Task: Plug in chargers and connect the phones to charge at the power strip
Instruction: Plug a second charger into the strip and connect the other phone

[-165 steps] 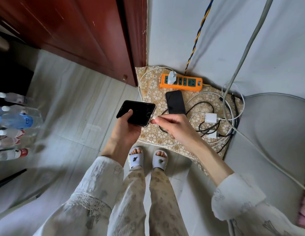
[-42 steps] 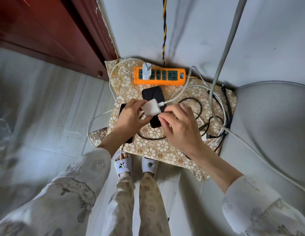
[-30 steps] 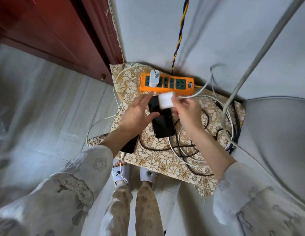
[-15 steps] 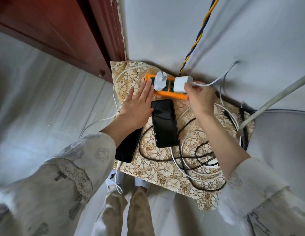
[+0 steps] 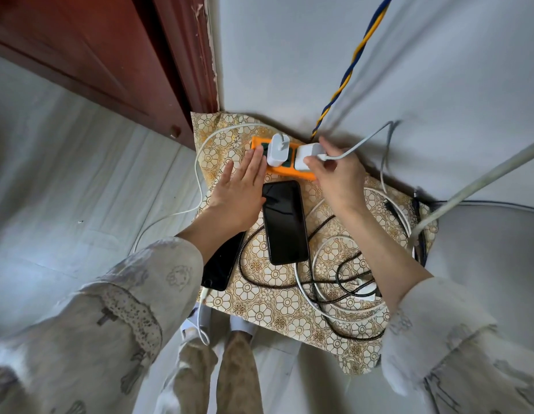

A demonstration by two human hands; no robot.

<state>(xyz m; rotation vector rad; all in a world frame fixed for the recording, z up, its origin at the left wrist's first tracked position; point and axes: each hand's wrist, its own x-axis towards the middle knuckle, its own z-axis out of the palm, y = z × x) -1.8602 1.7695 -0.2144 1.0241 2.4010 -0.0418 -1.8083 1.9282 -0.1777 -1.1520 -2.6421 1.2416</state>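
An orange power strip (image 5: 285, 172) lies at the far edge of a gold-patterned cloth (image 5: 259, 303) by the wall. One white charger (image 5: 277, 149) stands plugged into its left end. My right hand (image 5: 337, 177) grips a second white charger (image 5: 308, 156) set on the strip just right of the first, its white cable trailing right. My left hand (image 5: 240, 192) lies flat, fingertips on the strip's left end. A black phone (image 5: 285, 222) lies face up between my wrists. Another black phone (image 5: 222, 265) lies partly under my left forearm, a white cable in its near end.
Black and white cables (image 5: 343, 282) coil on the cloth's right half. A dark red wooden door (image 5: 110, 64) stands at the upper left. A blue-yellow twisted cord (image 5: 346, 73) climbs the wall. A grey pipe (image 5: 474, 186) crosses on the right. My slippered feet (image 5: 218, 324) stand below the cloth.
My right hand carried the second charger from above the phone to the strip and holds it on a socket. My left hand moved up and flattened on the strip's left end.
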